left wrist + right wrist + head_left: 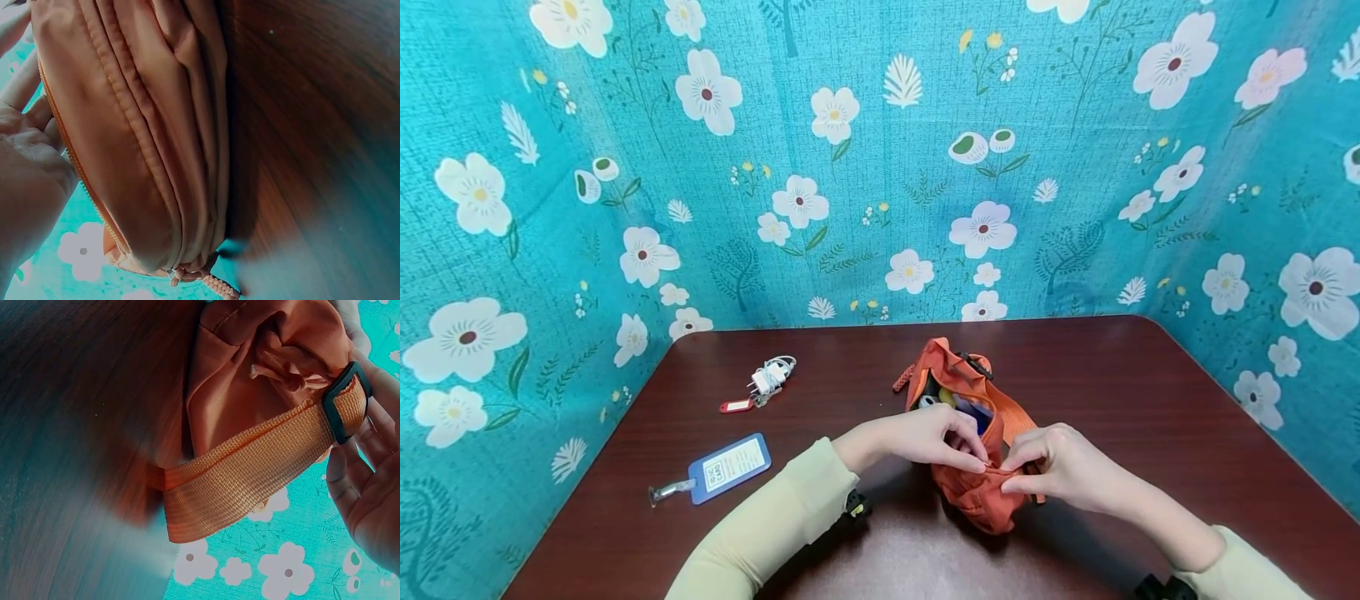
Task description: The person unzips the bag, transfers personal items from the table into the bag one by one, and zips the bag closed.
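An orange waist bag (977, 496) stands on the table with its main zipper open. Several items show in its mouth, among them a dark blue thing (973, 412) and something yellow-green; their kinds are too small to tell. My left hand (925, 435) pinches the fabric near the bag's front edge, thumb against fingers. Close beside it, my right hand (1071, 467) pinches the same edge at the right end. The zipper teeth (84, 187) run past my left palm in the left wrist view. An orange webbing strap (250, 469) with a black buckle (333, 403) hangs by my right fingers.
Left on the table lie a white charger with its cable (770, 377), a key with a red tag (736, 406), and a blue badge holder (730, 468) with a clip. A floral teal curtain (865, 167) surrounds the table's back and sides.
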Tool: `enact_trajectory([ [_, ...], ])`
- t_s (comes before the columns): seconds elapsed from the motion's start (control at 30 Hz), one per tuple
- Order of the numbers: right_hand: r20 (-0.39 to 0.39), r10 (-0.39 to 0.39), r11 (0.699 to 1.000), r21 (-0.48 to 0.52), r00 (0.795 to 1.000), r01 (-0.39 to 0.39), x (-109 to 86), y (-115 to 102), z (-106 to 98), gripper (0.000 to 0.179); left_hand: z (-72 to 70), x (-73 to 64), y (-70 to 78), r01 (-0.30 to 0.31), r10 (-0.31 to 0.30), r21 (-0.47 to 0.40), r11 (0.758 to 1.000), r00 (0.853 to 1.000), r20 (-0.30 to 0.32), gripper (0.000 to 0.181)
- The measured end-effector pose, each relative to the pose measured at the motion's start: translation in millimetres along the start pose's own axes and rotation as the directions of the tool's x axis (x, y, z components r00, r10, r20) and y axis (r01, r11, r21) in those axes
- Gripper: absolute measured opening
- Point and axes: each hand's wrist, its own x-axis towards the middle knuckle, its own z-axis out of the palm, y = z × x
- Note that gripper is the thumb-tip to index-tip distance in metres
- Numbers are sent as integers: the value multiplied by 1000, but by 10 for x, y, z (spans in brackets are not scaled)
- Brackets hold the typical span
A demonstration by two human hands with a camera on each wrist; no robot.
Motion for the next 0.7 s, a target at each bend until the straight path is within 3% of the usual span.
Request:
enact_trajectory([
  [0.27, 7, 12, 1000, -12, 1000, -12, -8, 3, 2, 8, 6, 10, 10, -24, 23, -13, 1000, 1000, -17, 8],
  [0.47, 3, 15, 1000, 16, 1000, -15, -16, 21, 7, 7, 7, -12, -23, 4, -8, -78, 997, 998, -57, 8],
  [0.7, 1, 14, 999, 34, 1000, -14, -13, 19, 7, 7, 11, -21, -42, 18, -24, -68, 998, 996, -82, 6],
])
